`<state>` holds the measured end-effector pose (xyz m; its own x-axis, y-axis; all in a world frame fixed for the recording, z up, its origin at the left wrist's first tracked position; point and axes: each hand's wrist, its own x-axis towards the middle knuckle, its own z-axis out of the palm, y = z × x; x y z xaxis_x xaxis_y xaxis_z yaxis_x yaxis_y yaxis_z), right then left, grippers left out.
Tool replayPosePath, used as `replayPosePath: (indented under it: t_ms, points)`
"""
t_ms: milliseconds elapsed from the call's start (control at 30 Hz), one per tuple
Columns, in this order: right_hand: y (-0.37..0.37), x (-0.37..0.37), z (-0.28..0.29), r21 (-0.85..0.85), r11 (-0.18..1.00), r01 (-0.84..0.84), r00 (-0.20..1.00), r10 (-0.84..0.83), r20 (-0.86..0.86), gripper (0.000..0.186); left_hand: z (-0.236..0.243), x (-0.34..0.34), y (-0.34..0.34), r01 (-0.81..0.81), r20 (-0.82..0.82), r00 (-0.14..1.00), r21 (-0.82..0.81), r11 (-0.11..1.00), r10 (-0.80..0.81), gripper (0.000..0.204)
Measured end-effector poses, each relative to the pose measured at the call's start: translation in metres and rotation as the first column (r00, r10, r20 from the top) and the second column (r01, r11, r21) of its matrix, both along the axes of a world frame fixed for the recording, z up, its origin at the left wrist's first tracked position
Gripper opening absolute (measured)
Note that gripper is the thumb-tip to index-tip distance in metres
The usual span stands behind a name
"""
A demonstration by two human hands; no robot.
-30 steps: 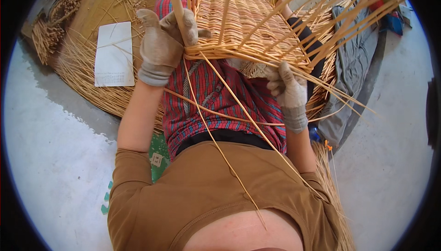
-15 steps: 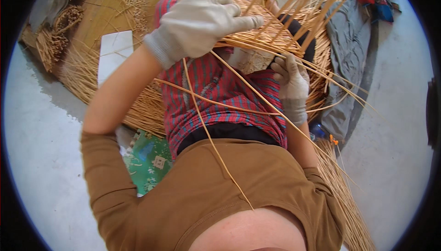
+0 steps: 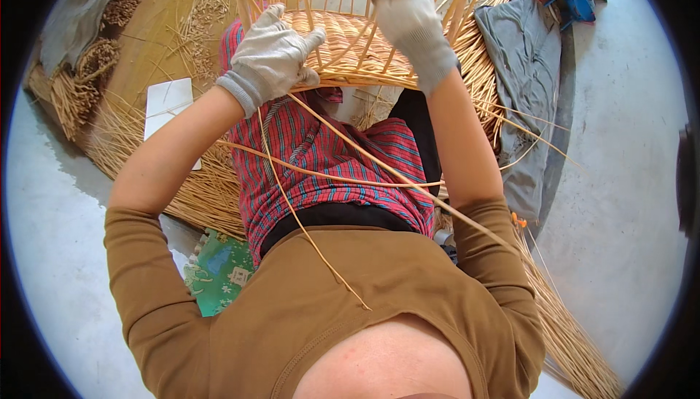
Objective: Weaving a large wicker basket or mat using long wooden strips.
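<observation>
A part-woven wicker basket lies across my lap, its long upright rods rising from the woven surface toward the upper edge of the view. My left hand, in a pale glove with a grey cuff, is closed around the basket's near left edge; its thumb side faces the weave. Over the right part of the basket is my right hand, gloved alike, thumb held apart and fingers stretched upward among the rods. Its fingertips are partly cut off. From beneath the near edge, loose willow rods trail across my lap and shirt.
Bundles of rods spread at the left, and another bundle lies at lower right. Grey cloth drapes beyond the basket's right side. A white board and a green patterned mat sit left of my legs.
My right hand has risen from under the basket's near right edge to above its weave. My left hand has shifted left and slightly down. The basket has turned, showing more of its woven surface.
</observation>
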<state>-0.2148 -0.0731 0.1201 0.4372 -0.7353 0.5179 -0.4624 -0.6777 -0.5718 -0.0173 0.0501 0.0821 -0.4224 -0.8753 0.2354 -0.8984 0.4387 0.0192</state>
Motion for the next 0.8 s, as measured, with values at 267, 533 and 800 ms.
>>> replayPosePath:
  t_ms: [267,533,800]
  points:
    - [0.069,0.075,0.061,-0.287,0.921,-0.265,0.501,-0.123,-0.857,0.064,-0.030,0.005,-0.008,-0.014,-0.152,0.988,-0.281,0.959,-0.030,0.065]
    - [0.111,-0.080,-0.047,-0.341,0.925,0.165,0.874,-0.297,-0.385,0.062,-0.002,0.008,0.002,0.032,0.058,0.998,-0.023,0.999,-0.030,0.082]
    - [0.106,-0.037,-0.069,-0.247,0.968,0.048,0.817,-0.181,-0.548,0.097,0.028,-0.010,-0.044,-0.017,0.101,0.995,0.282,0.959,-0.012,0.073]
